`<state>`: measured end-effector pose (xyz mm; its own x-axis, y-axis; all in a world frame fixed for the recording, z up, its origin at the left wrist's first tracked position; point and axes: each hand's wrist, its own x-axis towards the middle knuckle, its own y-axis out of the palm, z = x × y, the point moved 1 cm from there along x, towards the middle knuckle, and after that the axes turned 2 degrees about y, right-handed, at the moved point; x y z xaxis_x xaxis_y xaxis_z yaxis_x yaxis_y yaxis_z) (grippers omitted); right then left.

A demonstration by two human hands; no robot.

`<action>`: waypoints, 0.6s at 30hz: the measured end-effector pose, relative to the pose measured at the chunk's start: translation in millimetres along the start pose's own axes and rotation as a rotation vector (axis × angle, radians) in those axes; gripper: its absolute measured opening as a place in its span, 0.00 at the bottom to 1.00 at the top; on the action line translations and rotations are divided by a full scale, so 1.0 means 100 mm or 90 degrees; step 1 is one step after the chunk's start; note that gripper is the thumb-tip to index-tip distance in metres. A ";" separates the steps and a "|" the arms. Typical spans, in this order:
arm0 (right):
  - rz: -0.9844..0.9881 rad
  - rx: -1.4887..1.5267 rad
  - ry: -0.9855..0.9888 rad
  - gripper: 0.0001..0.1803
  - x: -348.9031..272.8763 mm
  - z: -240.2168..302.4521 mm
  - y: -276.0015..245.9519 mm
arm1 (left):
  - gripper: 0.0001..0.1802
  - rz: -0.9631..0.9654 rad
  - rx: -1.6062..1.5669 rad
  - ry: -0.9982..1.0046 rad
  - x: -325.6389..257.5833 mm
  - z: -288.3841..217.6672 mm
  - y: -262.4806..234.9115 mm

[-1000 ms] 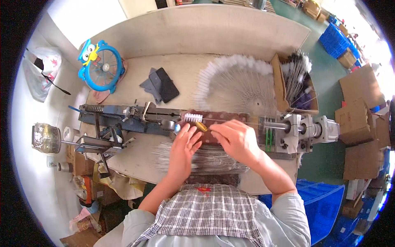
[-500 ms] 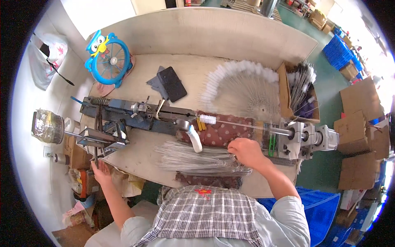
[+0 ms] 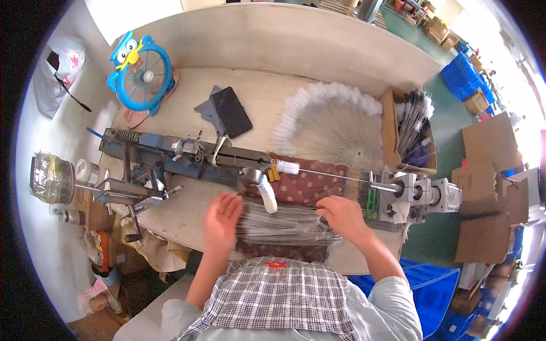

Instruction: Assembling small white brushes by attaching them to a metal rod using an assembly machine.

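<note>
My left hand (image 3: 223, 221) is at the left end of a bundle of thin metal wires (image 3: 284, 226), fingers loosely apart, empty and slightly blurred. At the right end of that bundle, my right hand (image 3: 347, 219) has its fingers pinched on a wire; the fingertips are partly hidden. Behind the bundle, a small white bristle brush (image 3: 288, 167) on a thin metal stem lies in line between the long dark metal bench machine (image 3: 170, 156) and the spindle (image 3: 387, 186) at right. A lever with a white-wrapped handle (image 3: 267, 196) hangs over the wires.
Finished white brushes (image 3: 327, 94) fan out at the back, beside a cardboard box (image 3: 390, 128) of more brushes. A dark phone (image 3: 232, 112) and a blue cartoon fan (image 3: 145, 77) stand at back left. A crank handle (image 3: 132, 237) juts out at left. A blue crate (image 3: 429, 290) sits low at right.
My left hand has left the crank at far left and moved right to the wire bundle. My right hand stays by the bundle's right end. The view has shifted slightly.
</note>
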<state>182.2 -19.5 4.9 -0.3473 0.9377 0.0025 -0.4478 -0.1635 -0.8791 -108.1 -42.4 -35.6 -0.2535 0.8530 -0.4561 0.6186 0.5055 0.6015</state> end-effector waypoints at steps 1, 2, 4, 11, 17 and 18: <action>-0.002 0.015 -0.006 0.06 -0.03 -0.02 0.01 | 0.16 0.054 0.066 0.007 -0.05 0.07 0.24; -0.004 0.020 -0.008 0.06 -0.04 -0.02 0.02 | 0.16 0.053 0.071 0.011 -0.07 0.16 0.39; -0.012 0.035 -0.023 0.06 -0.05 -0.01 0.03 | 0.15 0.166 0.235 0.004 -0.11 0.32 0.63; -0.006 0.009 -0.027 0.08 -0.07 -0.06 -0.03 | 0.14 0.227 -0.250 -0.442 -0.55 -0.24 1.42; -0.052 0.058 -0.021 0.09 0.00 -0.02 -0.03 | 0.27 0.219 -0.189 -0.259 -0.39 -0.61 0.90; -0.016 0.053 -0.023 0.09 -0.01 -0.04 0.02 | 0.27 0.174 -0.126 -0.160 -0.43 -0.49 0.86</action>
<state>184.6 -19.5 1.5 -0.3633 0.9307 0.0428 -0.5236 -0.1660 -0.8356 -80.1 -29.1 68.0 0.1047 0.9136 -0.3929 0.4769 0.3005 0.8260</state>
